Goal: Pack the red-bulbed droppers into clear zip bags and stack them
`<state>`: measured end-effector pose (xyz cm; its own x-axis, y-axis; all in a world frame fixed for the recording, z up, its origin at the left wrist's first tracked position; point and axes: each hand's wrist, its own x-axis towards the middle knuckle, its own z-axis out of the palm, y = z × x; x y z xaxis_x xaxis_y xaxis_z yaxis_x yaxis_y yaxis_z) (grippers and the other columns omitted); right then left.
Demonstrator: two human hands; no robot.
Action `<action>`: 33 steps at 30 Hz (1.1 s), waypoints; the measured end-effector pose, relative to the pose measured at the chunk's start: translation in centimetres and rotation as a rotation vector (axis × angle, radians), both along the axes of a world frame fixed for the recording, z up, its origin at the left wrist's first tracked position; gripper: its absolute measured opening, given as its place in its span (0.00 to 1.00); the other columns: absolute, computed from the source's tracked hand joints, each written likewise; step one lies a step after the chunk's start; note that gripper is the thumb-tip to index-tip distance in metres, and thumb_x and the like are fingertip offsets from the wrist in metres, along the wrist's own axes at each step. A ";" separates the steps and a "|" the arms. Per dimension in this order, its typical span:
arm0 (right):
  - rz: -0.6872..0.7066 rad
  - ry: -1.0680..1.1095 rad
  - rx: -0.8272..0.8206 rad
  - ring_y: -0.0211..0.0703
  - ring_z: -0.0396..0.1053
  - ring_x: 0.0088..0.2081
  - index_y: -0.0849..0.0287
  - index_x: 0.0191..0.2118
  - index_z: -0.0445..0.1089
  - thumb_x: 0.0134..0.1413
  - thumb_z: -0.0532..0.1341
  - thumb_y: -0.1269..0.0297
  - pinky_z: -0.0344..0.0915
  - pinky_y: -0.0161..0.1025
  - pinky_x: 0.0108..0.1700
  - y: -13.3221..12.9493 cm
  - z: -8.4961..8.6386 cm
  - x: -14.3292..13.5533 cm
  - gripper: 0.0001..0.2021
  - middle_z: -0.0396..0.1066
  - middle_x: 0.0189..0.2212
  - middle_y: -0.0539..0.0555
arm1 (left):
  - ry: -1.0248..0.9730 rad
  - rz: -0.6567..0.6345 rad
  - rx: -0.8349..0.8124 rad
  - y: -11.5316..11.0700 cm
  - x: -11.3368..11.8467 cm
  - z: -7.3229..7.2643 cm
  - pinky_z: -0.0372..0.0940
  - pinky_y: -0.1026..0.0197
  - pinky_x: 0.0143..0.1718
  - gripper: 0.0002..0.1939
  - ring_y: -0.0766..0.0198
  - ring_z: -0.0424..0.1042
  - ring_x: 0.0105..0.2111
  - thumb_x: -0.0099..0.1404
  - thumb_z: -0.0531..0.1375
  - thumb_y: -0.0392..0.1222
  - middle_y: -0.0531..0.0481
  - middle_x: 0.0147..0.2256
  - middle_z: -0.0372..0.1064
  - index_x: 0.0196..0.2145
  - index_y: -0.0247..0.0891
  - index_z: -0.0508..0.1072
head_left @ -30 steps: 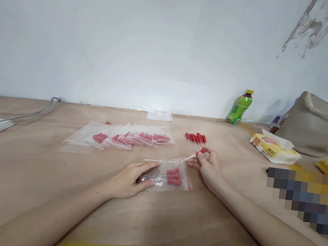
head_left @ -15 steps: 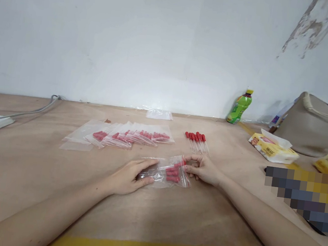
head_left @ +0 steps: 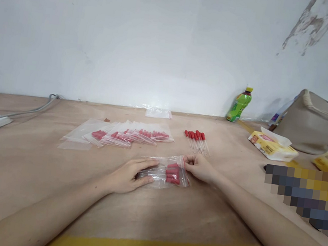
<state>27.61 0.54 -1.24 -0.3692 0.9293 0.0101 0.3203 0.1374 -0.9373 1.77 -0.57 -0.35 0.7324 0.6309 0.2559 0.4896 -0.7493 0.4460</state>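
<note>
A clear zip bag (head_left: 159, 183) lies in front of me with several red-bulbed droppers (head_left: 172, 173) inside, bulbs toward its red-striped mouth on the right. My left hand (head_left: 128, 176) grips the bag's left end, thumb in front and fingers behind. At the mouth's far corner, the thumb and fingers of my right hand (head_left: 200, 167) are pinched together on the bag's edge. Just beyond that hand, several loose droppers (head_left: 198, 141) lie side by side, red bulbs pointing away from me.
Overlapping filled zip bags (head_left: 126, 135) fan out at the back left, beside flat bags (head_left: 74, 135). Another bag stack (head_left: 158, 114) lies by the wall. At right are a green bottle (head_left: 239, 105), a tissue pack (head_left: 272, 144) and a grey handbag (head_left: 305, 123). A cable (head_left: 34, 110) runs at left.
My right hand's fingers have closed together at the bag's mouth. The dropper near that corner now sits inside the bag with the others. My left hand has stayed in place.
</note>
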 end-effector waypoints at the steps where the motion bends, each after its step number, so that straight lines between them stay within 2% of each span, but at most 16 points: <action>1: -0.062 0.005 0.019 0.36 0.64 0.23 0.61 0.21 0.70 0.40 0.62 0.56 0.61 0.33 0.27 0.0 -0.2 -0.2 0.12 0.70 0.20 0.49 | -0.007 0.000 0.001 0.0 0.0 0.0 0.57 0.52 0.54 0.23 0.56 0.60 0.53 0.64 0.54 0.46 0.47 0.54 0.60 0.56 0.42 0.59; 3: -0.080 0.015 0.039 0.34 0.62 0.22 0.61 0.21 0.69 0.39 0.62 0.57 0.58 0.31 0.24 0.0 -0.3 -0.4 0.12 0.69 0.20 0.49 | -0.013 -0.003 0.004 0.0 0.0 0.0 0.57 0.52 0.53 0.22 0.56 0.60 0.53 0.64 0.54 0.45 0.47 0.54 0.60 0.55 0.42 0.60; 6: -0.001 -0.039 0.008 0.33 0.61 0.21 0.61 0.25 0.70 0.42 0.60 0.56 0.56 0.31 0.23 0.5 0.2 0.5 0.11 0.70 0.21 0.49 | -0.004 -0.010 0.013 0.1 0.0 -0.1 0.57 0.52 0.53 0.21 0.56 0.60 0.53 0.64 0.54 0.46 0.47 0.53 0.60 0.54 0.42 0.61; 8: -0.113 -0.165 0.079 0.33 0.61 0.22 0.60 0.26 0.70 0.43 0.59 0.57 0.56 0.31 0.24 1.3 0.9 1.8 0.11 0.70 0.22 0.49 | 0.003 -0.011 0.017 0.2 0.0 -0.2 0.57 0.52 0.53 0.20 0.56 0.60 0.53 0.64 0.53 0.46 0.47 0.53 0.60 0.54 0.42 0.62; 11: -0.411 -0.451 0.298 0.36 0.64 0.25 0.60 0.26 0.70 0.43 0.58 0.60 0.56 0.32 0.26 3.3 1.7 3.3 0.09 0.70 0.23 0.51 | 0.006 -0.007 0.013 0.2 0.0 -0.3 0.57 0.51 0.54 0.20 0.57 0.60 0.53 0.64 0.53 0.46 0.46 0.54 0.60 0.53 0.42 0.63; 13: -0.535 -0.627 0.370 0.39 0.66 0.27 0.58 0.26 0.71 0.45 0.57 0.59 0.56 0.34 0.28 4.6 2.1 3.4 0.09 0.71 0.25 0.51 | 0.004 -0.003 0.007 0.2 0.0 -0.3 0.57 0.51 0.54 0.20 0.57 0.60 0.54 0.64 0.53 0.46 0.46 0.54 0.60 0.53 0.42 0.64; 16: -0.615 -0.835 0.385 0.45 0.68 0.33 0.57 0.29 0.72 0.48 0.55 0.57 0.58 0.36 0.30 6.3 2.4 2.0 0.12 0.73 0.31 0.55 | 0.003 0.001 0.000 0.1 0.1 -0.2 0.57 0.52 0.54 0.20 0.57 0.60 0.54 0.64 0.53 0.46 0.46 0.54 0.60 0.53 0.42 0.64; 20: -0.665 -0.992 0.284 0.51 0.68 0.40 0.63 0.35 0.72 0.48 0.55 0.61 0.60 0.40 0.36 8.4 2.5 -0.6 0.13 0.71 0.38 0.64 | 0.006 -0.004 0.006 0.1 0.0 -0.2 0.56 0.53 0.54 0.20 0.58 0.59 0.54 0.64 0.53 0.46 0.46 0.54 0.60 0.54 0.42 0.63; 25: -0.685 -0.958 0.178 0.53 0.69 0.40 0.66 0.36 0.72 0.48 0.56 0.65 0.61 0.43 0.38 9.9 2.3 -2.2 0.12 0.71 0.37 0.67 | -0.006 -0.010 0.020 0.1 0.0 -0.2 0.57 0.52 0.54 0.20 0.57 0.60 0.53 0.64 0.54 0.46 0.46 0.53 0.61 0.53 0.41 0.64; 29: -0.656 -0.884 0.192 0.52 0.68 0.40 0.63 0.32 0.71 0.51 0.53 0.62 0.60 0.43 0.39 8.8 2.2 -2.4 0.12 0.72 0.35 0.63 | -0.021 -0.019 0.025 0.2 0.1 -0.3 0.57 0.53 0.53 0.20 0.57 0.60 0.53 0.64 0.54 0.46 0.46 0.53 0.61 0.53 0.41 0.64; 31: -0.612 -0.672 0.295 0.47 0.69 0.39 0.61 0.33 0.68 0.52 0.52 0.60 0.61 0.40 0.38 7.5 2.1 -1.9 0.12 0.72 0.34 0.60 | -0.014 -0.016 0.021 0.2 0.1 -0.3 0.57 0.53 0.54 0.20 0.57 0.60 0.53 0.64 0.54 0.46 0.46 0.53 0.60 0.53 0.42 0.64; 33: -0.567 -0.333 0.388 0.41 0.69 0.34 0.61 0.37 0.65 0.52 0.53 0.60 0.62 0.36 0.35 5.8 1.9 -0.9 0.11 0.71 0.31 0.56 | -0.007 -0.011 0.014 0.2 0.1 -0.4 0.57 0.53 0.54 0.20 0.57 0.60 0.53 0.64 0.54 0.46 0.47 0.54 0.60 0.53 0.42 0.64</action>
<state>26.66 6.33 0.69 0.1226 0.9301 0.3464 0.6971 0.1677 -0.6971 1.83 -0.36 -0.70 0.7377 0.6187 0.2700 0.4778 -0.7611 0.4387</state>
